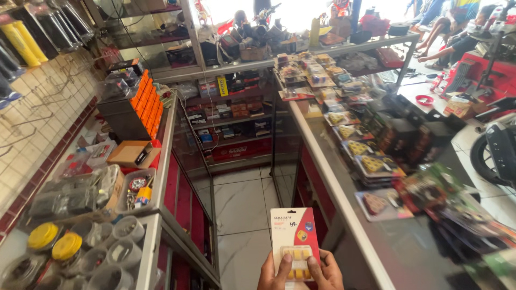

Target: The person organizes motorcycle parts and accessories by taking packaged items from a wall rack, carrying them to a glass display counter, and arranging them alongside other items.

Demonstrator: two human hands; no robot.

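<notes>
Both hands meet at the bottom edge of the view, holding one blister pack (294,241) upright between them; the left hand (275,275) has its thumb pressed on the lower front of the card and its fingers curled out of sight behind, and the right hand (324,274) grips the other lower corner the same way, thumb on the front; neither hand is open. The pack is a white and red card with a clear bubble showing small yellow parts; it hangs over the pale marble-tiled floor (242,201), in the aisle between two counters.

Right of the pack runs a long glass-topped counter (344,209) with a red front; its top is crowded with flat packets of yellow and dark parts (371,164), blurred nearer the pack. Left of the pack stands a metal-framed glass case (161,215); on it sit clear plastic jars (115,247), two with yellow lids (56,241), an open cardboard box (131,153) and a row of orange boxes (148,104). Beyond the pack, across the aisle's end, glass shelves (231,115) carry small boxed goods. Far left of the pack a tiled wall (37,115) carries wire hooks. Far right of the pack a motorcycle wheel (494,153) stands on the shop floor, and people sit in the bright open front beyond the counter; nothing stands between the hands and the pack.
</notes>
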